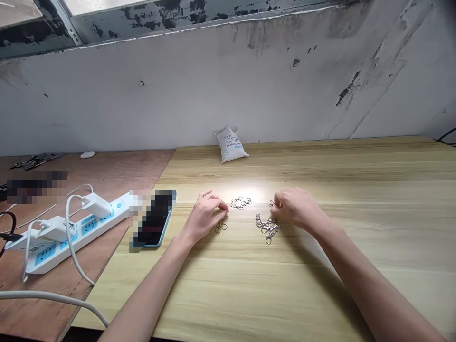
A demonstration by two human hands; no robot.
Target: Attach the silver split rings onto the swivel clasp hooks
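Observation:
Thumb and bent fingers of my left hand (206, 216) come together low over a few split rings (221, 227), partly hidden beneath them. Whether a ring is between those fingertips cannot be made out. My right hand (297, 206) is closed in a pinch, with the end of a small silver lobster clasp (271, 203) sticking out at the fingertips. Just below it lies a loose pile of silver lobster clasps (268, 227). Between the hands, farther back, rests a smaller group of clasps with rings (241, 203).
A white printed packet (231, 145) stands against the wall behind the wooden table (356, 190). To the left lie a phone (155, 221) and a white power strip (85, 228) with chargers and cables. One thick cable (53, 297) crosses the table's left edge.

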